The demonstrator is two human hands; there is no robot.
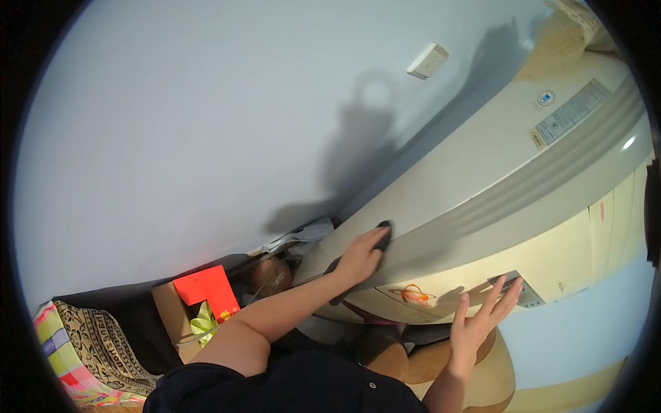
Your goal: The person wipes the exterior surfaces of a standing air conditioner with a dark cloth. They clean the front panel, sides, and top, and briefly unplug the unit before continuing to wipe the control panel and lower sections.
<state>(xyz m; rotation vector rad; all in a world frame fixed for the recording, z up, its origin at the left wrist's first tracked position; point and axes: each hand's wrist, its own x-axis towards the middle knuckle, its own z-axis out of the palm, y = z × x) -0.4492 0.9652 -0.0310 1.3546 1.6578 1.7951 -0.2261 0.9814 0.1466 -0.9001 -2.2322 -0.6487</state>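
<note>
Left hand (pixel 359 258) presses a dark cloth (pixel 383 234) flat on the long cream appliance (pixel 523 165), nearer its back edge; right hand (pixel 478 323) open, empty, fingers spread near the front panel (pixel 518 289).

Left hand (pixel 359 256) with dark cloth (pixel 383 234) on cream appliance (pixel 523 179), right hand (pixel 482 320) open alongside.
</note>
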